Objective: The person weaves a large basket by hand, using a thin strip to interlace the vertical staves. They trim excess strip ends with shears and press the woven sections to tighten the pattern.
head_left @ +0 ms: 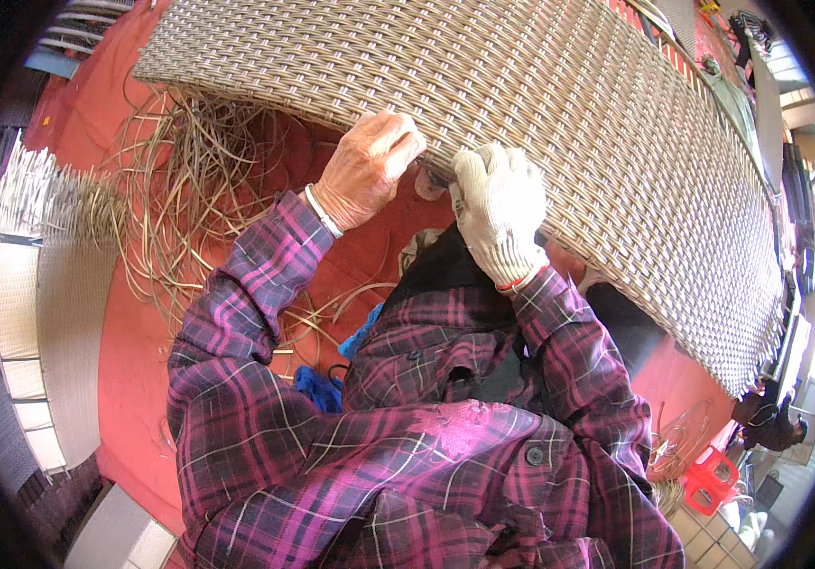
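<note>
A large woven rattan panel (559,104), beige-brown, slants across the space in front of me, its near edge facing me. My left hand (368,169), bare with a white band at the wrist, is closed at that edge, its fingertips hidden. Just to its right, my right hand (502,207) wears a white knitted glove and is curled over the same edge. Whether a loose strand is also in either hand cannot be seen. A small dark thing between the hands is too unclear to name.
A tangle of loose rattan strands (185,180) lies on the red floor covering (137,360) at the left. Another woven panel (75,332) with frayed ends stands at the far left. At the lower right are a red plastic stool (711,482) and a person in dark clothing (774,429).
</note>
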